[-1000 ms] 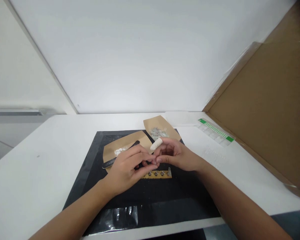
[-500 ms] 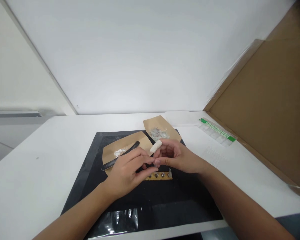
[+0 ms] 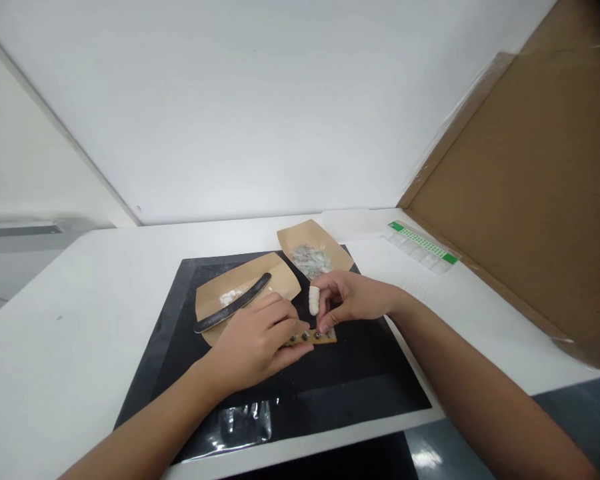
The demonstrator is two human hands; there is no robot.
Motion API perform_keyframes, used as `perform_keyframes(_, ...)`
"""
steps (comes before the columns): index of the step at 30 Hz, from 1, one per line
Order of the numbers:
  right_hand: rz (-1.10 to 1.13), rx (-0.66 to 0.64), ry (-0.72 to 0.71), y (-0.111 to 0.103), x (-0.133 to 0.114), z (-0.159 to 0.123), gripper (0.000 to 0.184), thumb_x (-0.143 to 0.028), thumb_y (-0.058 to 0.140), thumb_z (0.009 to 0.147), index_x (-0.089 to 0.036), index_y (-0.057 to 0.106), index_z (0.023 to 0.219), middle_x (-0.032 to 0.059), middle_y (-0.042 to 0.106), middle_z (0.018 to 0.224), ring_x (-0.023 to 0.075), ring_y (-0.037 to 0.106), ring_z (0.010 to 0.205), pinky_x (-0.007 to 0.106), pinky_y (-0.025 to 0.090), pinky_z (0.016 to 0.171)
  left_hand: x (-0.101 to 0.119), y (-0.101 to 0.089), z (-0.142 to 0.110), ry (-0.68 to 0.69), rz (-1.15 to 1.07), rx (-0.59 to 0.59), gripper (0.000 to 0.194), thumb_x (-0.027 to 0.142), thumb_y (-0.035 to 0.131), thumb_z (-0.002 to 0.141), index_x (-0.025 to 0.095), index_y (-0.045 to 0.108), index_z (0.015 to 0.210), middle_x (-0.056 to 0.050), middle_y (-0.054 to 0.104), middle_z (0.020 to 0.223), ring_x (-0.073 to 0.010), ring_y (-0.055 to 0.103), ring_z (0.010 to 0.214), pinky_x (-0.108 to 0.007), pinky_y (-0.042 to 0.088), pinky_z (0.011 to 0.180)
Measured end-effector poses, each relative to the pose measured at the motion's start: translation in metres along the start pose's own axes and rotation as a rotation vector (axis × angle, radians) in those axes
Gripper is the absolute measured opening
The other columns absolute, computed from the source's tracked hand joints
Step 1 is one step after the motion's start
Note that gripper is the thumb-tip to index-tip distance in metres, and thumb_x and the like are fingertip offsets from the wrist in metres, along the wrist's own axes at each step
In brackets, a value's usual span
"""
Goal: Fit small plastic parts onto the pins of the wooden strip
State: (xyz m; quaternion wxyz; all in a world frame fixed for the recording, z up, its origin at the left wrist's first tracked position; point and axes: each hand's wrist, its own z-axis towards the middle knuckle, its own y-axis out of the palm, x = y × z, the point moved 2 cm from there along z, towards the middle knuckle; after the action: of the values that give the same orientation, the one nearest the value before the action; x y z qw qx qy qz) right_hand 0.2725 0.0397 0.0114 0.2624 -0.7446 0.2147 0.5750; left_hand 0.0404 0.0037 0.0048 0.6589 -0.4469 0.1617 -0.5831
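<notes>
A narrow yellow strip [image 3: 325, 337] with a row of small round metal studs lies on the black mat. My left hand [image 3: 260, 340] is closed on the strip's left part, fingers on its far side and thumb along the near side. Over the strip's right end, my right hand [image 3: 347, 301] has its thumb and a finger pinched at one stud. Whatever lies between those fingertips is too small and covered to make out. A white finger cot [image 3: 315, 301] covers one finger of this hand, which points down, apart from the strip.
A curved black nail file [image 3: 235, 304] rests across a brown paper tray [image 3: 280, 275] with white bits in it. Behind my right hand, another paper tray [image 3: 293, 233] holds many thin translucent pieces. A clear pack with a green label [image 3: 423, 243] lies near the cardboard panel [image 3: 520, 200].
My hands have come apart from each other. The left has settled on the strip, and the right has lowered its fingertips to a stud at the right end. The view has shifted slightly.
</notes>
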Motion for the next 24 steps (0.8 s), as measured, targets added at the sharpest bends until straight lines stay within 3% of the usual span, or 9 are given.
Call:
perform_keyframes(15,-0.072,0.048,-0.012,-0.0004,0.0036,0.001,0.039,-0.042,0.094,0.069,-0.016,0.07,0.085,0.0069,0.082,0.088,0.0225,0.08,0.085,0.03,0.061,0.075,-0.0021,0.0043,-0.0006,-0.047,-0.058,-0.031,0.011,0.028,0.068,0.099,0.018,0.072,0.104,-0.006,0.068,0.093,-0.0199,0.057,0.086,-0.034,0.049,0.079)
perform_keyframes(24,-0.048,0.019,0.008,0.0031,0.0008,0.0027,0.044,-0.047,0.093,0.07,-0.017,0.07,0.091,0.0056,0.081,0.085,0.0206,0.078,0.079,0.03,0.061,0.072,-0.0032,0.0072,-0.0021,-0.059,-0.012,-0.078,0.014,0.031,0.068,0.099,0.019,0.073,0.096,-0.006,0.067,0.093,-0.0203,0.056,0.087,-0.034,0.049,0.079)
